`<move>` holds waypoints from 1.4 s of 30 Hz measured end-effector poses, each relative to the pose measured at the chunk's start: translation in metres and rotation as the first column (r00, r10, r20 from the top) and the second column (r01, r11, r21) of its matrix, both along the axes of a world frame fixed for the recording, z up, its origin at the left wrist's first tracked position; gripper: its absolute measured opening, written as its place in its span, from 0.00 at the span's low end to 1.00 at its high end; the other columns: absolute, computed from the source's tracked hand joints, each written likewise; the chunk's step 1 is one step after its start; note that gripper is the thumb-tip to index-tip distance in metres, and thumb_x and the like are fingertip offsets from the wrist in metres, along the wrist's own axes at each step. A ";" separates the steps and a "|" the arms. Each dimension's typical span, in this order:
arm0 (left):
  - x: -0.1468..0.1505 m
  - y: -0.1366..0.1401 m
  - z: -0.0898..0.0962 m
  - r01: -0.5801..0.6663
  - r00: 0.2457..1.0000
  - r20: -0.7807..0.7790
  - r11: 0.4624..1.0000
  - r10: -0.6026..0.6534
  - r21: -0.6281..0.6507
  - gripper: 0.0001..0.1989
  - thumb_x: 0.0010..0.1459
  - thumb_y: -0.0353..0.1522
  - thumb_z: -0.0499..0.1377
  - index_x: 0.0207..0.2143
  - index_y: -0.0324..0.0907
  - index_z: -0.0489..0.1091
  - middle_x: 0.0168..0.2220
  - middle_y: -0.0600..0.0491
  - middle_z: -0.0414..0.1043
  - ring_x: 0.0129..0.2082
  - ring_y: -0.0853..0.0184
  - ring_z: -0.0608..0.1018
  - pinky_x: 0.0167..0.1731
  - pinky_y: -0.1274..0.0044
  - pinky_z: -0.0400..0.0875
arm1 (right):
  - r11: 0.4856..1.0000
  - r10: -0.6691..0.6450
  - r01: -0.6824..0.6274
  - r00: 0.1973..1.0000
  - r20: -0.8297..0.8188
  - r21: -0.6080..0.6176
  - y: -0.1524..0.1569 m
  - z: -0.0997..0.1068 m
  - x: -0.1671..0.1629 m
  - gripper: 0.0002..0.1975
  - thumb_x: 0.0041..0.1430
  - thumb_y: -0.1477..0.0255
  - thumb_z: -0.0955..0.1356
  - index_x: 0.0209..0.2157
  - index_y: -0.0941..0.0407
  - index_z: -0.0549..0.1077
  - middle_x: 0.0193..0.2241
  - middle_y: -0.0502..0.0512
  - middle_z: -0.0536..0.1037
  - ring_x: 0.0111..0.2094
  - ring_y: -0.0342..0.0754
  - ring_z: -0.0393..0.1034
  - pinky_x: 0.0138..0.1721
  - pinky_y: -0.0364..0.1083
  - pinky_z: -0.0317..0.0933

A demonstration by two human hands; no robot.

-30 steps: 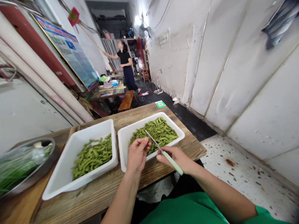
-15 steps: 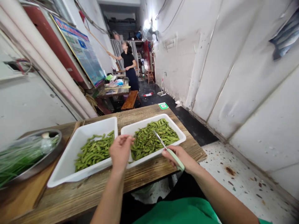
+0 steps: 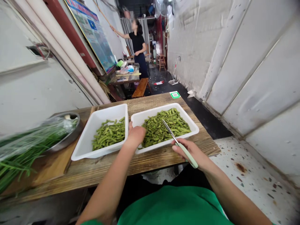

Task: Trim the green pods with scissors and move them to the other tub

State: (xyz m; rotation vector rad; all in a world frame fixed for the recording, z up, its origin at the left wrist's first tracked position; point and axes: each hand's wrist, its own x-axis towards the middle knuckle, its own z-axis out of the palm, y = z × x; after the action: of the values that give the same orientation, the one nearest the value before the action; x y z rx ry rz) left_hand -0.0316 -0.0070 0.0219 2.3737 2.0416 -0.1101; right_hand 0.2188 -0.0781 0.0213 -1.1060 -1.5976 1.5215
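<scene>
My right hand (image 3: 192,150) is wrapped around scissors (image 3: 186,153) with pale green handles. Their metal blades look closed and point away over the right white tray (image 3: 138,118), which is full of green soybean pods (image 3: 161,125). At that tray's left end, my left hand (image 3: 136,136) reaches down toward the pods, its back to me. Its fingertips are hidden, so whether it holds a pod does not show. Just left of it stands a deeper white tray (image 3: 81,145), with a smaller heap of pods (image 3: 109,134) inside.
A metal bowl (image 3: 78,131) with long green stalks (image 3: 30,153), partly in plastic, sits left on the wooden table (image 3: 154,167). A green code card (image 3: 174,94) lies at the far edge. Beyond are a bench (image 3: 140,87) and a person (image 3: 138,47) raising a long stick.
My left hand has gone from above the gap between the trays down into the right tray's left end. The scissors stay in my right hand. The whole view has shifted and tilted down.
</scene>
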 end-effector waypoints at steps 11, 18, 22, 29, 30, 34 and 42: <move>0.002 0.017 0.012 0.105 0.927 0.362 0.994 -0.096 -0.005 0.10 0.51 0.38 0.57 0.32 0.43 0.74 0.30 0.52 0.77 0.32 0.64 0.76 0.37 0.75 0.65 | 0.999 -0.016 0.015 1.000 0.020 0.033 0.002 -0.010 0.000 0.21 0.51 0.55 0.67 0.36 0.58 0.69 0.18 0.45 0.60 0.19 0.38 0.52 0.21 0.40 0.50; 0.027 0.006 -0.008 -0.055 0.588 0.799 0.980 -0.124 0.193 0.15 0.53 0.37 0.55 0.41 0.43 0.75 0.37 0.50 0.76 0.34 0.64 0.76 0.39 0.73 0.68 | 0.986 -0.017 -0.007 0.989 0.144 0.165 0.008 -0.003 0.001 0.18 0.51 0.57 0.68 0.34 0.59 0.71 0.23 0.49 0.68 0.23 0.41 0.58 0.25 0.40 0.53; 0.025 0.010 -0.009 -0.131 0.557 0.820 0.963 -0.127 0.237 0.14 0.50 0.33 0.58 0.40 0.42 0.75 0.36 0.49 0.76 0.35 0.64 0.76 0.40 0.71 0.68 | 0.982 -0.032 -0.001 0.984 0.173 0.189 0.009 -0.004 0.005 0.17 0.52 0.59 0.68 0.34 0.59 0.71 0.25 0.50 0.70 0.26 0.42 0.61 0.29 0.40 0.56; 0.041 -0.005 0.005 -0.271 0.388 0.914 0.934 -0.116 0.233 0.11 0.50 0.37 0.59 0.35 0.42 0.75 0.35 0.51 0.77 0.36 0.64 0.76 0.42 0.73 0.67 | 0.953 -0.128 0.019 0.930 0.346 0.302 0.009 -0.002 0.006 0.18 0.52 0.58 0.67 0.39 0.58 0.72 0.28 0.53 0.75 0.28 0.46 0.66 0.32 0.42 0.57; 0.045 -0.008 0.006 -0.268 0.328 0.940 0.944 -0.096 0.190 0.13 0.50 0.37 0.60 0.37 0.42 0.75 0.34 0.51 0.77 0.35 0.65 0.76 0.42 0.73 0.68 | 0.948 -0.145 0.021 0.916 0.373 0.316 0.009 0.000 0.005 0.19 0.53 0.58 0.67 0.39 0.58 0.72 0.29 0.54 0.75 0.29 0.47 0.66 0.32 0.42 0.57; 0.054 -0.017 0.009 -0.190 0.127 0.992 0.980 -0.026 0.050 0.16 0.47 0.38 0.63 0.38 0.39 0.73 0.31 0.51 0.77 0.33 0.65 0.77 0.39 0.74 0.69 | 0.938 -0.176 0.018 0.884 0.432 0.346 0.006 0.008 0.003 0.19 0.53 0.58 0.67 0.39 0.58 0.72 0.29 0.54 0.75 0.29 0.47 0.67 0.31 0.42 0.57; 0.057 -0.023 0.012 -0.062 0.072 0.997 0.998 0.037 -0.032 0.12 0.46 0.37 0.64 0.31 0.39 0.74 0.27 0.52 0.76 0.29 0.68 0.76 0.36 0.75 0.69 | 0.936 -0.179 0.033 0.901 0.394 0.349 0.003 0.014 0.002 0.19 0.51 0.57 0.67 0.38 0.57 0.73 0.29 0.52 0.75 0.28 0.46 0.66 0.31 0.41 0.56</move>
State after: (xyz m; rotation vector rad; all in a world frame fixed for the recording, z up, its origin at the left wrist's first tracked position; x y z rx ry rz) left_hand 0.0252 -0.0298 0.0344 1.3823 1.2408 1.2312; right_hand 0.2212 -0.0747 0.0356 -1.3575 -1.9560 0.9229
